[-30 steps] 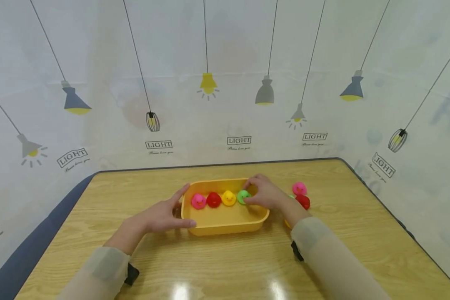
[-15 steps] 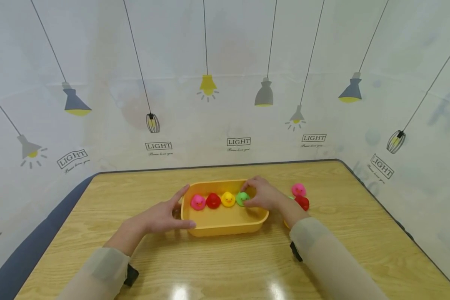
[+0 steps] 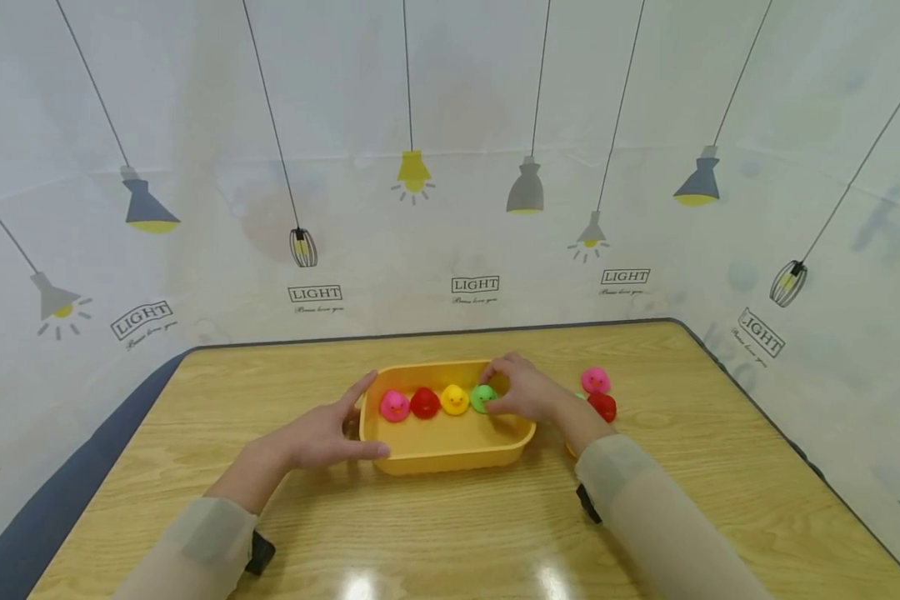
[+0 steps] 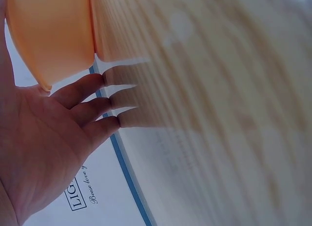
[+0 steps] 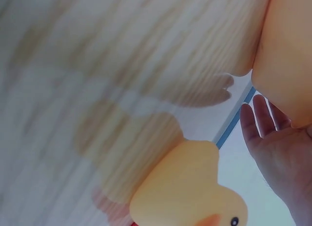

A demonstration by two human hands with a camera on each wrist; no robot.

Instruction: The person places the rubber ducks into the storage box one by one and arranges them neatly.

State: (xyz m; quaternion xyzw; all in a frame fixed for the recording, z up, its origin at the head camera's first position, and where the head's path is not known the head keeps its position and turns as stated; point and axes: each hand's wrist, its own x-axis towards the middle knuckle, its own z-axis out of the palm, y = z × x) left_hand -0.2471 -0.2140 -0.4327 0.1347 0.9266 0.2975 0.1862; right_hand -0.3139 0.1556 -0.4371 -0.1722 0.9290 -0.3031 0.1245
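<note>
A yellow tub (image 3: 450, 450) stands mid-table with a row of ducks inside: pink (image 3: 394, 406), red (image 3: 424, 402), yellow (image 3: 454, 399) and green (image 3: 482, 397). My right hand (image 3: 521, 392) reaches into the tub's right end, its thumb and fingers curled round the green duck. My left hand (image 3: 322, 433) lies flat against the tub's left wall with straight fingers; the left wrist view shows the spread fingers (image 4: 92, 109) beside the tub (image 4: 48, 35). In the right wrist view a yellow duck (image 5: 195, 192) sits on the table under my forearm, below the tub (image 5: 287, 65).
A pink duck (image 3: 595, 381) and a red duck (image 3: 604, 407) stand on the wooden table (image 3: 450, 533) right of the tub. A printed curtain (image 3: 450, 167) closes off the back and sides. The table's dark edge (image 3: 60, 500) runs along the left.
</note>
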